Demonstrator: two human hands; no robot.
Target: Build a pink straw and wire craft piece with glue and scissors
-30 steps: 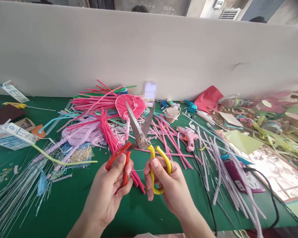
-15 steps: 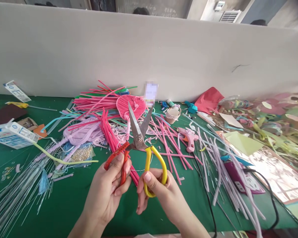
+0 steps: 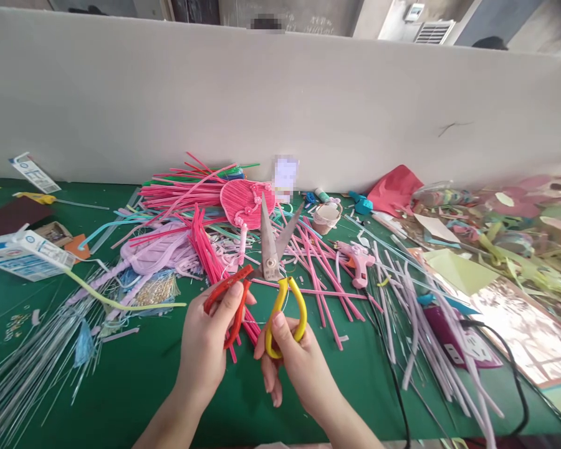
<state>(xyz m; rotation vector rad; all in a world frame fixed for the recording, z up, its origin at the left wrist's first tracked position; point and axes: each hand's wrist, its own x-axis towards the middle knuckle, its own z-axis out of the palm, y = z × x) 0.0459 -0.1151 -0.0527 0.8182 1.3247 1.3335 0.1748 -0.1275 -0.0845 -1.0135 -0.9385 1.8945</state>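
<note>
I hold a pair of scissors upright over the green table, blades pointing away and slightly apart. My left hand grips the red handle loop. My right hand grips the yellow handle loop, thumb on its side. Behind the blades lies a heap of pink and red straws with a pink woven heart-shaped piece on top.
A pink glue gun and pale lilac tubes lie to the right, with a black cable and coloured paper scraps. Clear thin sticks and a white carton sit left. A grey partition wall closes the back.
The scissor blades have closed to a narrower angle as the two handles came together. Both hands and the scissors shifted slightly right and nearer to me.
</note>
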